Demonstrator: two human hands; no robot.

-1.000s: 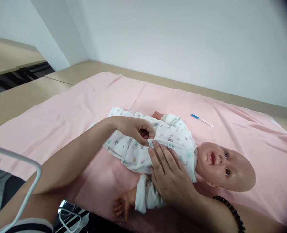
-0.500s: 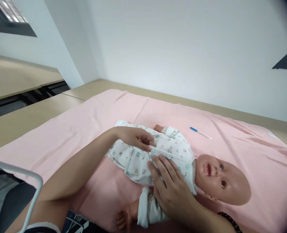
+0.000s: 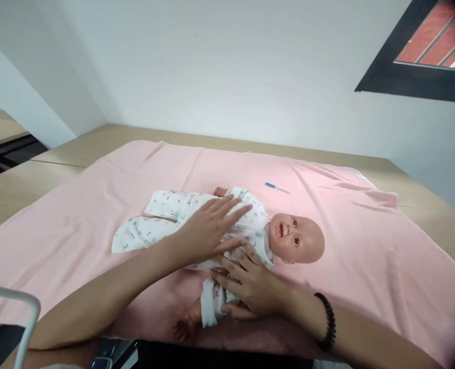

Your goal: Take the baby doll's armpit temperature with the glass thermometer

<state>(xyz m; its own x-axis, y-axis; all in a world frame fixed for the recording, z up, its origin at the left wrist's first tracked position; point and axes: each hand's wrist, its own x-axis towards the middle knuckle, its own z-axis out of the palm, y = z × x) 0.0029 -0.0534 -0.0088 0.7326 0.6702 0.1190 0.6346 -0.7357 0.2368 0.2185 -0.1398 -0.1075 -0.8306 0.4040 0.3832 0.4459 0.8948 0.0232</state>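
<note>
A baby doll (image 3: 298, 240) lies on its back on a pink cloth (image 3: 350, 225), head to the right, dressed in a white patterned outfit (image 3: 135, 234). My left hand (image 3: 212, 228) is over the doll's torso, its fingers spread and nothing held. Nearer the doll's chest and the arm on my side, my right hand (image 3: 250, 282) rests with fingers apart on the clothing. The two hands nearly meet at the front of the outfit, and they hide part of it. One doll hand (image 3: 187, 323) sticks out of a cuff near the cloth's front edge.
A thin blue-and-white stick (image 3: 276, 187), perhaps a thermometer, lies on the cloth beyond the doll. The wooden table (image 3: 62, 177) shows around the cloth, against a white wall. A white curved metal bar (image 3: 29, 307) is at the lower left. A dark window frame is at upper right.
The view has shifted right, and the doll appears smaller. My left hand has opened from a curled pose and moved toward the doll's chest. My right hand's fingers have spread.
</note>
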